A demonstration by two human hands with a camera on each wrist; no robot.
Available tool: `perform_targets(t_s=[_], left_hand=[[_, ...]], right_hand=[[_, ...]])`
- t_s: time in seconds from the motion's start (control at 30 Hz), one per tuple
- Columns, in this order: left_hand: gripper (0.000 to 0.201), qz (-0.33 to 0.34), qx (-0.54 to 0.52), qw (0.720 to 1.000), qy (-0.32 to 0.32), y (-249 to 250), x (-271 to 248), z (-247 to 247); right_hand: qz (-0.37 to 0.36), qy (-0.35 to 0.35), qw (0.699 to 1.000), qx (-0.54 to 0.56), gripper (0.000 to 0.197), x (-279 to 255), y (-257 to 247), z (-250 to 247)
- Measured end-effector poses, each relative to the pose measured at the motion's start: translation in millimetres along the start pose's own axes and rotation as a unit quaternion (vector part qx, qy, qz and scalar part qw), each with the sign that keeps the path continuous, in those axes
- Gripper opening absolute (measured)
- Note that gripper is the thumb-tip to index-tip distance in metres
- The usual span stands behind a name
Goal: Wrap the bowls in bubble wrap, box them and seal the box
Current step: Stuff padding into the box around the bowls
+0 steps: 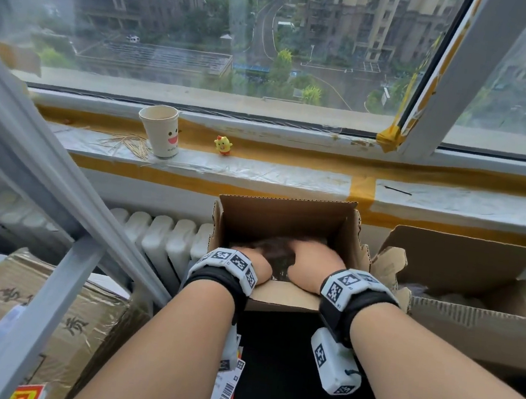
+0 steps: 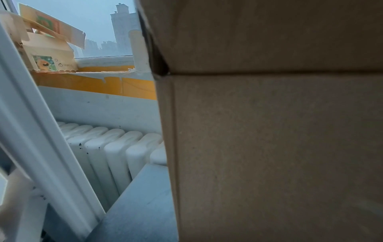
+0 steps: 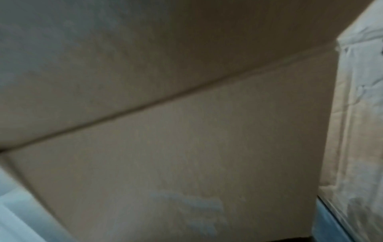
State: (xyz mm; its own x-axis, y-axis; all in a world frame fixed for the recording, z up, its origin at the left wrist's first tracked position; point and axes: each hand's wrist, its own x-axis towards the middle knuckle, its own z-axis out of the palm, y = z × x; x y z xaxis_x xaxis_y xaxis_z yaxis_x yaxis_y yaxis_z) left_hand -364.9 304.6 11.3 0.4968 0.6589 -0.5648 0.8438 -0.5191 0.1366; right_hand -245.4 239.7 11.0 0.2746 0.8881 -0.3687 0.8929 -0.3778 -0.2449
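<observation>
A small open cardboard box (image 1: 286,216) stands on a black surface below the window sill, its flaps up. Both my hands reach down into it over the near wall. My left hand (image 1: 256,264) and my right hand (image 1: 311,264) lie on either side of a dark, blurred object (image 1: 277,250) low in the box. Whether this object is a wrapped bowl I cannot tell. All my fingers are hidden inside the box. The left wrist view is filled by the box's outer wall (image 2: 269,147), and the right wrist view by the same brown cardboard (image 3: 165,147); neither shows a hand.
A larger open carton (image 1: 459,307) with torn flaps stands close on the right. A taped carton (image 1: 29,310) sits at lower left under slanting grey metal bars (image 1: 45,174). A white radiator (image 1: 165,240) is behind the box. A paper cup (image 1: 161,130) and a yellow toy (image 1: 223,145) stand on the sill.
</observation>
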Motion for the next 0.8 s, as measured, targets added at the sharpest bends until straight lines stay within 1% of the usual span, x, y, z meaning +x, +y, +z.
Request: perform_targets(t_s=[0.03, 0.07, 0.13, 0.17, 0.23, 0.27, 0.3, 0.33, 0.43, 0.47, 0.53, 0.6, 0.7, 0.8], left_hand=[[0.045, -0.001, 0.000, 1.000, -0.003, 0, 0, -2], [0.044, -0.003, 0.004, 1.000, -0.008, 2, 0, -4], [0.046, -0.012, 0.022, 0.999, -0.023, 6, -1, -8], [0.048, -0.012, 0.031, 0.999, -0.018, 8, -3, -10], [0.049, 0.005, 0.037, 0.999, 0.028, 6, -5, -12], [0.048, 0.021, 0.039, 0.997, 0.061, 4, -6, -13], [0.046, 0.033, 0.045, 0.995, 0.081, 3, -7, -12], [0.045, 0.037, 0.051, 0.995, 0.079, 2, -8, -12], [0.046, 0.007, 0.042, 0.999, 0.010, 4, -6, -9], [0.046, 0.000, 0.036, 0.999, -0.002, 5, -7, -8], [0.045, -0.012, 0.042, 0.999, -0.014, 10, -8, -10], [0.045, -0.021, 0.043, 0.999, -0.012, 12, -11, -14], [0.043, -0.009, 0.024, 1.000, 0.002, 11, -15, -17], [0.044, 0.011, -0.005, 0.999, 0.048, 10, -22, -18]], right_hand=[[-0.011, 0.039, 0.999, -0.018, 0.043, -1, 0, 0], [-0.011, 0.040, 0.999, -0.029, 0.043, 0, 0, 0], [0.013, -0.016, 1.000, -0.005, 0.043, 2, 2, 3], [0.023, -0.046, 0.999, 0.006, 0.044, 5, 3, 4], [0.028, -0.083, 0.996, 0.014, 0.047, 6, 4, 3], [0.028, -0.091, 0.995, 0.018, 0.048, 7, 4, 3], [0.026, -0.095, 0.995, 0.022, 0.048, 8, 4, 5], [0.026, -0.094, 0.995, 0.023, 0.048, 8, 4, 5], [0.027, -0.037, 0.999, 0.026, 0.045, 5, 5, 5], [0.029, -0.024, 0.999, 0.031, 0.046, 3, 6, 4], [0.024, -0.040, 0.998, 0.041, 0.049, 0, 6, 3], [0.016, -0.046, 0.998, 0.051, 0.049, -3, 8, 1], [0.008, -0.013, 0.998, 0.058, 0.046, -9, 10, -5], [-0.002, 0.004, 0.998, 0.058, 0.044, -22, 9, -13]])
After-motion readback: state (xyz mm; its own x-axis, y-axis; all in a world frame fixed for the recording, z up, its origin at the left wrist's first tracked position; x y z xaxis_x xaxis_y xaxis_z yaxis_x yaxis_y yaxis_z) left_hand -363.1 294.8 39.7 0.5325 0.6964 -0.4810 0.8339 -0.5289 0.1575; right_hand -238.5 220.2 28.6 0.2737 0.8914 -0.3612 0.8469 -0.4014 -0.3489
